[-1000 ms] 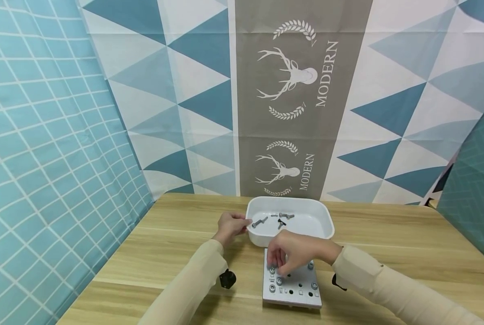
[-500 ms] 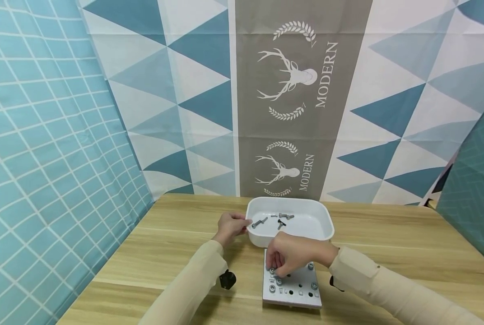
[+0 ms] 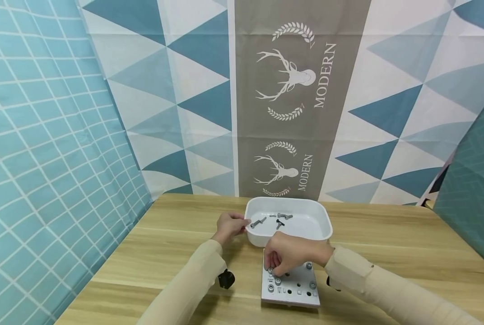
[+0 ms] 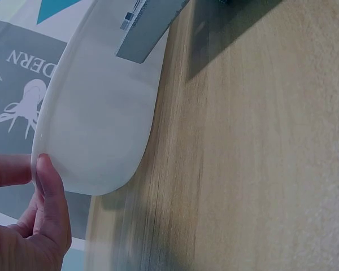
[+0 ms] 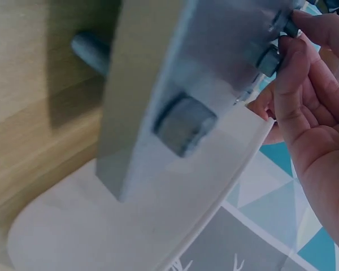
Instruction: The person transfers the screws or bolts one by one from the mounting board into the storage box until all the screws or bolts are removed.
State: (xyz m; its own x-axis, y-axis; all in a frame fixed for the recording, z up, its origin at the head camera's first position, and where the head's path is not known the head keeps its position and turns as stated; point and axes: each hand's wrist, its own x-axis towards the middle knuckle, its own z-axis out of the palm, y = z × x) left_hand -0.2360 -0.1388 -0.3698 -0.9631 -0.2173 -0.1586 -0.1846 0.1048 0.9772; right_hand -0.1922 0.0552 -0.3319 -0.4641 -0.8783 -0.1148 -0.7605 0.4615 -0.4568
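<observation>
Nearest on the wooden table (image 3: 388, 253): one grey metal plate (image 3: 296, 291), flat, long axis running away from the viewer, far short edge just beside the tray. Several bolt heads seated along its left side and corners, plus a few open holes; exact counts too small to tell. From the right wrist view, the plate (image 5: 158, 96) fills the frame edge-on, one bolt head (image 5: 183, 125) standing out of its face.

Over the plate's far left corner: right hand (image 3: 286, 257), fingers curled downward, tips pinching a small bolt (image 5: 268, 61) seated in the plate. Bolt's axis perpendicular to the plate's face, head toward the fingertips (image 5: 285, 53).

Left of the plate, by the left sleeve: one small black object (image 3: 226, 279), identity unclear.

Farther back: one white tray (image 3: 325, 223), rectangular with rounded corners, long axis left to right, sitting on the table and touching or nearly touching the plate's far edge. Inside, about four loose bolts (image 3: 258, 222), lying on their sides, pointing different ways.

At the tray's left rim: left hand (image 3: 230, 225), thumb and fingers pinching the rim; seen from the left wrist, thumb (image 4: 50, 192) pressed against the tray's outer wall (image 4: 96, 124).

Beyond: patterned cloth backdrop (image 3: 299, 90) with two deer emblems.
</observation>
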